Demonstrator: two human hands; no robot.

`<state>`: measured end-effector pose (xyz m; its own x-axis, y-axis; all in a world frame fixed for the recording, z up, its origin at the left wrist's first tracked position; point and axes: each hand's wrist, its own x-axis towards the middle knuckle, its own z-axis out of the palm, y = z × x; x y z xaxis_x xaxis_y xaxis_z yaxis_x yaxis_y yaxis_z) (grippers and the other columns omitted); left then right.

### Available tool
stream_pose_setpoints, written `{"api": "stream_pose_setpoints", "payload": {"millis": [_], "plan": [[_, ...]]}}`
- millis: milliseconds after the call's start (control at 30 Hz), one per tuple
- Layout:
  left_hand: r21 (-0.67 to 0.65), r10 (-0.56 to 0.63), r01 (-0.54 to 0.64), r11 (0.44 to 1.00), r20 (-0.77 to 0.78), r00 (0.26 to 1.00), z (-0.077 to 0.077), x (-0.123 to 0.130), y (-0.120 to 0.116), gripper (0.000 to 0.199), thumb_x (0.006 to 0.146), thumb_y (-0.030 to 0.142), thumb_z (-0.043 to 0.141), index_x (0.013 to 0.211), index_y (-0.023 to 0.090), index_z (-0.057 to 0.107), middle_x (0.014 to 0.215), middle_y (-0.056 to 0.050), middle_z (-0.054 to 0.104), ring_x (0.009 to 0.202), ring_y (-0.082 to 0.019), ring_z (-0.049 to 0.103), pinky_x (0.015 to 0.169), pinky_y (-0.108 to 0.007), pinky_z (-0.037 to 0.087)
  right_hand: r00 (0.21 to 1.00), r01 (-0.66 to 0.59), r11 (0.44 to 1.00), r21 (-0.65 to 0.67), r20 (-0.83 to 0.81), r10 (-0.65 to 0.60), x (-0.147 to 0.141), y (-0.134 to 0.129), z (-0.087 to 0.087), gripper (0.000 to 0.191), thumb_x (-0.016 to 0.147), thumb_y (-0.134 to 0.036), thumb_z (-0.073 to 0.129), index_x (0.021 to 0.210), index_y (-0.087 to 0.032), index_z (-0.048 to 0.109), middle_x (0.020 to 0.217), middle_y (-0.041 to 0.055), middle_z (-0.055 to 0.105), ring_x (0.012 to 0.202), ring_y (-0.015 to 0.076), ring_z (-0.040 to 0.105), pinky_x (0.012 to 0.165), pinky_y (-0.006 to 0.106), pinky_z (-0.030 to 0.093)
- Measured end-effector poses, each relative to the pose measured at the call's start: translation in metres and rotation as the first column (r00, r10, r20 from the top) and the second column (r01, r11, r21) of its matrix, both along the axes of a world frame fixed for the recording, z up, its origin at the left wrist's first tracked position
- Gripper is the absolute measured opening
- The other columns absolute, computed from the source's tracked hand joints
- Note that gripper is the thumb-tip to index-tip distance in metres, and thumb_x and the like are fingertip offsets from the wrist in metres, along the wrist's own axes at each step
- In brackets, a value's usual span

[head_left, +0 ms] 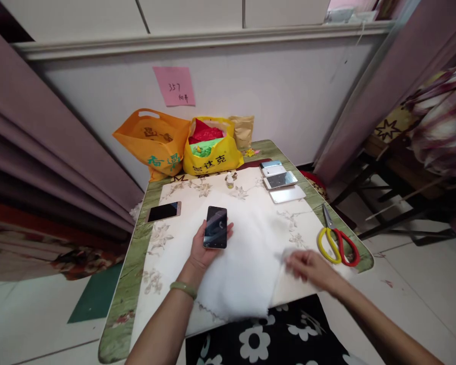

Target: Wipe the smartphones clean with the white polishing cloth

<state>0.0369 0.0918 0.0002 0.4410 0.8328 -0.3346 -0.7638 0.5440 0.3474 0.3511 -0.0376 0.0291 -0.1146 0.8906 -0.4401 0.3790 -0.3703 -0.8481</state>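
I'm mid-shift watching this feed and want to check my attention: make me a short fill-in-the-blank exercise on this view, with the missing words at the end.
1. The phone above the white cloth rests in the person's ____ hand.
2. The scissors have one red handle and one ____ handle.
3. The pink note on the wall bears the number ____.
4. Just left of the yellow bag stands an ____ bag.

Missing words: left; yellow; 357; orange.

Looks forward and down from the head, close above and behind the left hand and right hand. Takes in desk beneath and wall beyond them.
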Motion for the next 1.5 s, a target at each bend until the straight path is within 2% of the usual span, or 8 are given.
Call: {"api": "stream_pose_setpoints", "payload": {"millis": [167,400,567,767,933,1100,1233,1500], "plan": [[0.032,0.081,-0.082,0.996,0.021,0.996,0.005,-0.012,-0.012,0.06,0.091,0.043,0.046,0.142,0.013,0.04,0.138,-0.019,0.051,0.131,-0.037,0.043,0.107,-0.058,0.034,0.778,0.152,0.91,0.385,0.522,-0.35,0.038,0.063,-0.004,0.046,0.075,-0.06,0.06,0.1,-0.022,0.061,0.087,0.0029,0.069,0.063,0.017,0.059,0.058,0.027,0.036],[0.042,0.135,-0.14,0.989,0.104,0.985,0.008,0.028,-0.029,0.061,0.089,0.049,0.047,0.138,0.011,0.046,0.138,-0.018,0.051,0.13,-0.034,0.045,0.108,-0.051,0.036,0.697,0.0,0.973,0.232,0.697,-0.167,0.022,0.087,-0.017,0.034,0.075,-0.057,0.059,0.08,-0.024,0.061,0.067,0.0001,0.065,0.059,0.0181,0.058,0.053,0.027,0.031],[-0.043,0.203,-0.2,0.979,0.11,0.973,-0.007,0.041,-0.031,0.047,0.09,0.039,0.051,0.129,0.014,0.055,0.125,-0.014,0.063,0.12,-0.029,0.055,0.107,-0.049,0.038,0.798,-0.019,0.926,0.376,0.564,-0.213,0.013,0.093,-0.005,0.03,0.075,-0.05,0.06,0.065,-0.022,0.055,0.061,-0.0009,0.06,0.055,0.0149,0.054,0.057,0.027,0.036],[-0.156,0.204,-0.191,0.969,0.07,0.976,-0.01,0.04,-0.03,0.039,0.086,0.04,0.056,0.108,0.009,0.066,0.1,-0.013,0.073,0.097,-0.026,0.067,0.103,-0.047,0.042,0.943,0.305,0.899,0.314,-0.231,-0.239,-0.07,0.099,0.03,0.04,0.071,-0.056,0.069,0.074,-0.021,0.051,0.058,-0.0042,0.053,0.048,0.0113,0.051,0.048,0.024,0.043],[-0.078,0.149,-0.139,0.987,0.149,0.977,-0.008,0.037,-0.034,0.058,0.086,0.056,0.048,0.118,0.01,0.062,0.112,-0.015,0.069,0.115,-0.032,0.058,0.105,-0.049,0.037,0.949,0.157,0.893,0.423,-0.316,-0.017,-0.132,0.106,0.036,0.041,0.09,-0.057,0.045,0.105,-0.021,0.057,0.098,0.0069,0.068,0.08,0.0189,0.067,0.069,0.034,0.056],[-0.136,0.236,-0.22,0.966,0.116,0.965,-0.02,0.036,-0.033,0.048,0.087,0.052,0.047,0.105,0.013,0.067,0.102,-0.011,0.071,0.116,-0.028,0.057,0.106,-0.041,0.038,0.971,-0.19,0.639,0.746,0.239,0.01,-0.157,0.103,0.001,0.038,0.098,-0.041,0.034,0.119,-0.02,0.058,0.123,0.0109,0.062,0.115,0.0224,0.057,0.101,0.042,0.043],[-0.191,0.344,-0.328,0.925,0.058,0.937,-0.027,0.039,-0.033,0.038,0.091,0.042,0.041,0.103,0.017,0.068,0.109,-0.01,0.068,0.119,-0.024,0.055,0.106,-0.037,0.039,0.752,-0.648,0.436,0.625,0.617,0.233,-0.178,0.092,-0.022,0.058,0.097,-0.042,0.036,0.149,-0.018,0.027,0.153,0.0106,0.031,0.142,0.0239,0.025,0.116,0.05,0.017],[-0.133,0.169,-0.154,0.979,0.106,0.98,-0.01,0.041,-0.029,0.036,0.09,0.032,0.044,0.112,0.012,0.065,0.118,-0.012,0.066,0.119,-0.023,0.056,0.103,-0.035,0.043,0.689,-0.656,0.536,0.532,0.712,0.136,-0.184,0.138,-0.019,0.067,0.097,-0.05,0.029,0.152,-0.013,0.016,0.156,0.0114,0.019,0.145,0.0237,0.013,0.117,0.049,0.01]]}}
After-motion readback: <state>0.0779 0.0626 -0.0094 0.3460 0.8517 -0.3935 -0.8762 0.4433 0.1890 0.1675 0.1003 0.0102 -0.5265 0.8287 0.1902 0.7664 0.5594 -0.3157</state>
